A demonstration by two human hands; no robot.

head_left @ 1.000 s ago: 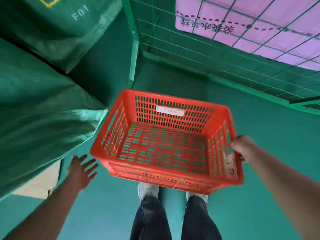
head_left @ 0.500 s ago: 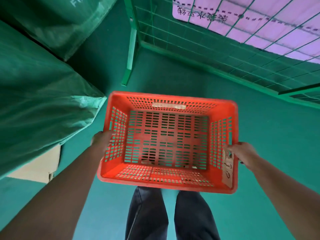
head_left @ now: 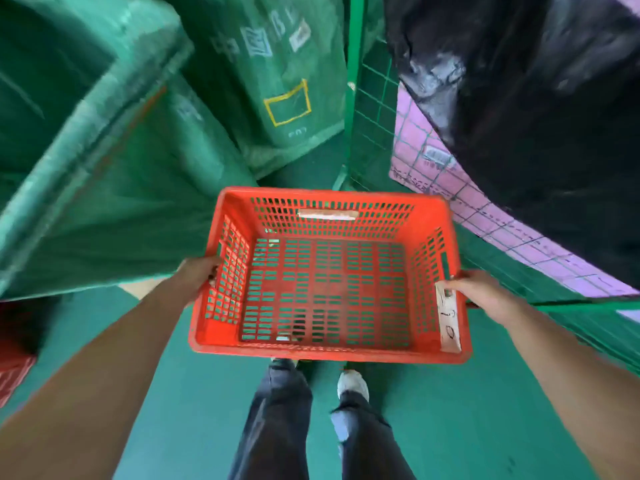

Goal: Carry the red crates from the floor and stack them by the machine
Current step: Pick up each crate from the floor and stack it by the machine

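Over the green floor (head_left: 485, 427), we keep the red crate (head_left: 325, 289) level, left hand (head_left: 197, 275) and right hand (head_left: 485, 292) each clamped on a side wall, balanced for carrying.

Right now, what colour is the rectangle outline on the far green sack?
Yellow. The rectangle outline on the green sack shows in the head view.

Even, diffuse daylight-grade illumination; no hard shadows, slight sheen on the black sheeting (head_left: 519, 98). Strong motion blur across the green sacks (head_left: 114, 161) at left and top. Wide-angle distortion bends the edges; the red crate (head_left: 329, 278) at centre stays sharpest
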